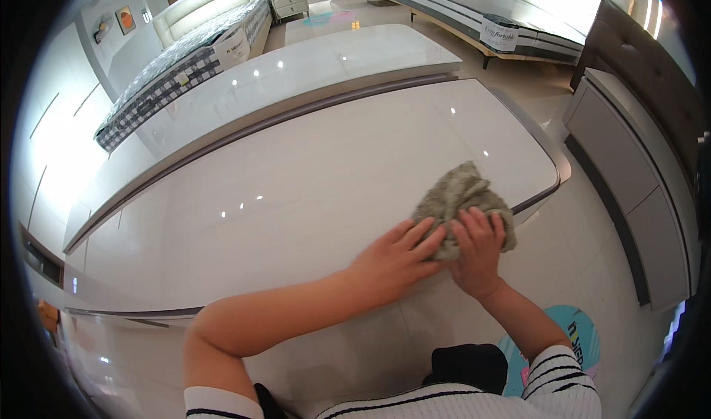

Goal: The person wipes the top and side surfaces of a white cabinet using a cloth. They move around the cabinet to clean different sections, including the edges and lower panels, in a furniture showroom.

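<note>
A crumpled grey-green cloth (pixel 464 188) lies on the glossy white top (pixel 333 158) of a low table or cabinet, by its near right corner. My right hand (pixel 477 249) grips the cloth from the near side, fingers bent into its folds. Beside it, my left hand (pixel 397 263) presses its fingertips onto the cloth's left part, the fingers a little apart. Part of the cloth hangs over the near edge. Both palms face down, so their undersides are hidden.
Behind the top runs a second, raised glossy white slab (pixel 311 63). A grey cabinet (pixel 622 158) and a brown upholstered headboard (pixel 644 52) stand at right. Beds with mattresses (pixel 183 69) are farther back. A turquoise printed floor sticker (pixel 577 330) lies near my right arm.
</note>
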A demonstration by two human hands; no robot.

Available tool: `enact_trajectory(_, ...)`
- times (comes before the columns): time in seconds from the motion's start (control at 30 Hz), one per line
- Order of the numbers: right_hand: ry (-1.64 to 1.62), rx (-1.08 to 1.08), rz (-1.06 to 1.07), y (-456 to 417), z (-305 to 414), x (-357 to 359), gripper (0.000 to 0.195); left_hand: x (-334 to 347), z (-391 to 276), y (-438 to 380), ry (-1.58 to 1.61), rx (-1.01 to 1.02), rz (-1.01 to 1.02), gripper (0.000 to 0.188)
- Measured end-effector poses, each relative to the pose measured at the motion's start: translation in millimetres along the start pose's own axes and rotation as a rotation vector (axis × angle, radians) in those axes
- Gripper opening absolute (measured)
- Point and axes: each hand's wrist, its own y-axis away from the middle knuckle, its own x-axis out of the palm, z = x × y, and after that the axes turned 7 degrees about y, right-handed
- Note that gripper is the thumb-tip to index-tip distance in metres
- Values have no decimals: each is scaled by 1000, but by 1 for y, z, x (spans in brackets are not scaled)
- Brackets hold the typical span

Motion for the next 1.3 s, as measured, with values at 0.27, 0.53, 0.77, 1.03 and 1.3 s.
enact_trajectory(0.27,-103,-280,-66,-32,94,14,44,-35,-16,114,-82,-195,57,15)
enact_trajectory(0.53,-346,-330,-172,-57,169,19,42,-46,-39,194,-203,-432,76,18)
enact_trajectory(0.77,-215,-303,-181,-33,70,11,39,-33,-27,96,-115,-230,97,23)
enact_trajectory(1.03,46,150,-189,28,-68,-3,51,22,-35,-76,-76,7,2,27)
enact_trajectory(1.3,-380,705,-401,74,-52,55,59,96,-54,-111,-380,128,149,37)
